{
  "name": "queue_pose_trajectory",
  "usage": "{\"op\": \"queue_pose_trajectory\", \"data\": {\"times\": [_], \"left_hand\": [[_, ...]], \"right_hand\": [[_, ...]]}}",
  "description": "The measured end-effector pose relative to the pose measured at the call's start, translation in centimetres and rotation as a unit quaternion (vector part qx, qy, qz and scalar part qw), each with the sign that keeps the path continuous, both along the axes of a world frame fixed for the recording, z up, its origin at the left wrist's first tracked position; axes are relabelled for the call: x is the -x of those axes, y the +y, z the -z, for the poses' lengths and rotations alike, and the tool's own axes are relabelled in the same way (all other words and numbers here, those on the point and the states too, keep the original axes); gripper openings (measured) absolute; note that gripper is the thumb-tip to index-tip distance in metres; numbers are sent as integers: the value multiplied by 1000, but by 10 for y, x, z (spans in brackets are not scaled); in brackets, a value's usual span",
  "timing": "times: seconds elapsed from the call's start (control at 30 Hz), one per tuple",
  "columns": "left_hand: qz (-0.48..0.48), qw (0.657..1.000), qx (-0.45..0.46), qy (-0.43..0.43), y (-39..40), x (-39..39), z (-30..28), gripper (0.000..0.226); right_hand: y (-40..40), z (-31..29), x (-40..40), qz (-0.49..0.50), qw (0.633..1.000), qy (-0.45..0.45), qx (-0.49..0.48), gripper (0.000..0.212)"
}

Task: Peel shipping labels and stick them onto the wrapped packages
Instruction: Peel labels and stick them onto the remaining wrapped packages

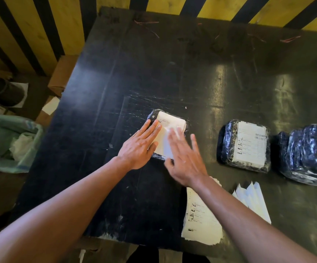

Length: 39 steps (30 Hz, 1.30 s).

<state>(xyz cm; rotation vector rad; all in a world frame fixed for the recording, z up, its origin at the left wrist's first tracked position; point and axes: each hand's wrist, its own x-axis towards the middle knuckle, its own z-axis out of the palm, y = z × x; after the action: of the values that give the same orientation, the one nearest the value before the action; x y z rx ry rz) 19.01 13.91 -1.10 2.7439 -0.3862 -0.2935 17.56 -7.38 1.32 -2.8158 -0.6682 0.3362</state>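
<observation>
My left hand [138, 147] lies flat and wide on the label [170, 130], which sits on the package [154, 115] under my fingers, and my right hand [184, 158], flat too, should rub it slowly so no bumps stay.

head cam | looks forward-down | close over table [116, 73] | single view
</observation>
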Motion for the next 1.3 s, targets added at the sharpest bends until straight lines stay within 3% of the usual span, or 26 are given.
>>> {"op": "queue_pose_trajectory", "data": {"times": [0.13, 0.33, 0.57, 0.73, 0.87, 1.03, 1.3], "left_hand": [[20, 1000, -19, 1, 2, -1, 4, 64], [10, 1000, -8, 9, 0, 2, 3, 62], [20, 1000, -8, 14, -1, 1, 2, 62], [29, 999, -22, 14, 5, 2, 9, 63], [16, 998, -57, 9, 0, 3, 2, 62], [53, 995, -82, -18, -21, 52, 4, 71], [30, 995, -98, -5, 4, 100, 6, 84]], "right_hand": [[19, 11, 17, -25, 999, 22, 18, 80], [-35, 5, 33, -6, 999, 18, 34, 79], [15, 16, 39, -49, 998, 23, 14, 89], [-12, 24, 66, -63, 996, 23, 52, 93], [-12, 13, 58, -47, 998, 38, 3, 91], [-4, 18, 29, -12, 998, 60, -4, 94], [-5, 18, 32, -14, 997, 73, -5, 101]]}}
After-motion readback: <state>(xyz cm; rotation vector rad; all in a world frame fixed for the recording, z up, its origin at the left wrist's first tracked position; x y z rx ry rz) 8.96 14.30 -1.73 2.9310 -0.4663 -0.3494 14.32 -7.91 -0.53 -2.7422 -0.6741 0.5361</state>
